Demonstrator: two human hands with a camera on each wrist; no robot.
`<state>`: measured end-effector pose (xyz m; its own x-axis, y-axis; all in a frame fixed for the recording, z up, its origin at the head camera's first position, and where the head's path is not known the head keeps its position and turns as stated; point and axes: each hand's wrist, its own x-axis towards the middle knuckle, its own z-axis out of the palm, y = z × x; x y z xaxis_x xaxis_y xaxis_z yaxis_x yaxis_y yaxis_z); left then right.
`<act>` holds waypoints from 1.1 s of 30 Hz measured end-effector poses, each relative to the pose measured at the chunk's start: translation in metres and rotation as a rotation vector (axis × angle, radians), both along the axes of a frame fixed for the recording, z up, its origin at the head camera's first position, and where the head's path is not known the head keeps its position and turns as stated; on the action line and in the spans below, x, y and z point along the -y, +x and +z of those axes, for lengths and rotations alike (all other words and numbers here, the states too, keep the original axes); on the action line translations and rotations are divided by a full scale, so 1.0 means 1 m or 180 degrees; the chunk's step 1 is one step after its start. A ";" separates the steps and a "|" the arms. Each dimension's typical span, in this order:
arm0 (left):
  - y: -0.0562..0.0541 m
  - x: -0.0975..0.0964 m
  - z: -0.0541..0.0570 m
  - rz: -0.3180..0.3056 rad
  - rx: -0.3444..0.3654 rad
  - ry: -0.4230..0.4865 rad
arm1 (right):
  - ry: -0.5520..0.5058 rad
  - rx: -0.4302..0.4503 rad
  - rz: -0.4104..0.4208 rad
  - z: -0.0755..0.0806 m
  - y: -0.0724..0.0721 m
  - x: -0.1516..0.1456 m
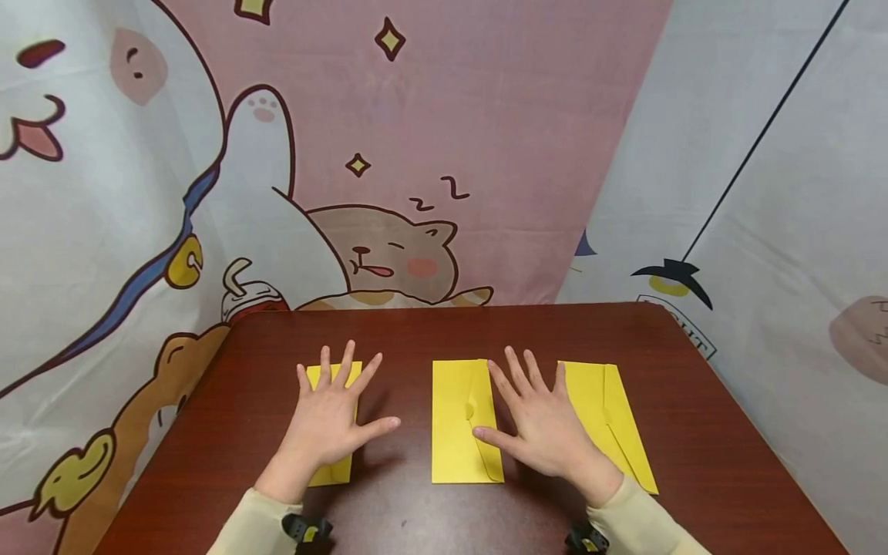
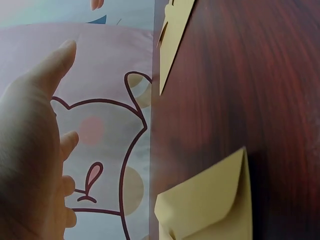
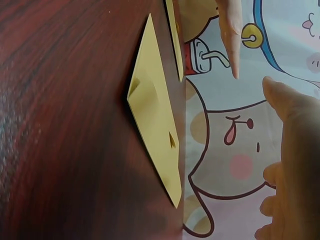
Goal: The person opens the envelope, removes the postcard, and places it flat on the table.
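Three yellow envelopes lie in a row on the dark red-brown table. My left hand [image 1: 329, 420], fingers spread, hovers over the left envelope [image 1: 341, 470] and covers much of it. In the left wrist view that envelope [image 2: 210, 200] shows its flap slightly lifted. The middle envelope [image 1: 451, 424] lies with its flap side up. My right hand [image 1: 544, 428] is spread in the gap between the middle envelope and the right envelope [image 1: 624, 432], overlapping both in the head view. Neither hand holds anything. The right wrist view shows the middle envelope [image 3: 152, 115] below the raised hand.
The table [image 1: 402, 524] has rounded far corners. Behind it hangs a pink and white cloth backdrop [image 1: 486, 92] with cartoon animals, close to the table's far edge. Dark straps with small devices [image 1: 308, 532] sit at both wrists, by the pale sleeves [image 1: 260, 528].
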<state>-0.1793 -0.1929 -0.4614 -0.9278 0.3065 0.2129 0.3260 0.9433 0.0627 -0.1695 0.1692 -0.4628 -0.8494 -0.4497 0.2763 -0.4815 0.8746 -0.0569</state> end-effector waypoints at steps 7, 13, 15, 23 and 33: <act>0.001 0.010 -0.004 0.0068 0.0016 0.0004 | -0.0083 -0.0070 0.0110 -0.003 0.001 0.008; 0.001 0.020 -0.006 0.0118 0.0052 0.0028 | -0.0124 -0.0023 0.0152 -0.005 0.001 0.014; 0.002 0.023 -0.007 0.0132 0.0071 0.0042 | -0.0111 -0.0045 0.0167 -0.005 0.001 0.016; 0.002 0.036 -0.010 0.0209 0.0182 0.0031 | -0.0013 0.0028 0.0177 -0.008 0.001 0.026; 0.003 0.059 -0.014 0.0257 0.0213 0.0113 | -0.0051 0.0035 0.0265 -0.009 0.002 0.039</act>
